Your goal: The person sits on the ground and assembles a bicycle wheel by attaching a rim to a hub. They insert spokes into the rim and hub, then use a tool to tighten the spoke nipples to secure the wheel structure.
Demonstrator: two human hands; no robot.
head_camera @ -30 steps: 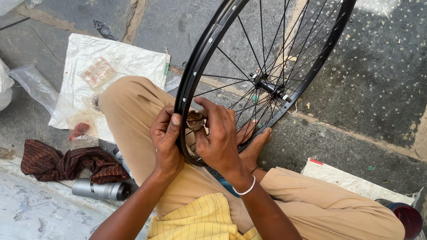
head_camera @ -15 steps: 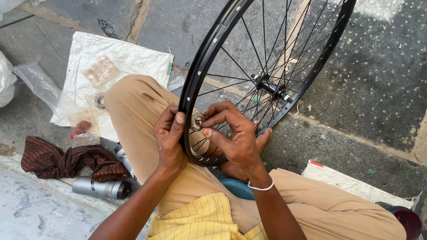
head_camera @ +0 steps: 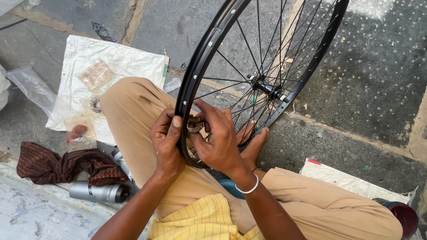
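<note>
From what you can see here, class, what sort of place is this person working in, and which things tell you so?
Probably an informal, floor-level bicycle repair spot. The person sits on a stone floor with a spoked bicycle wheel held upright in both hands, and a woven sack spread out with small parts on it.

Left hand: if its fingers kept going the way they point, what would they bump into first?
The left hand points at the black wheel rim, which its fingertips already touch. The small round metal tool looks to be just past it.
</note>
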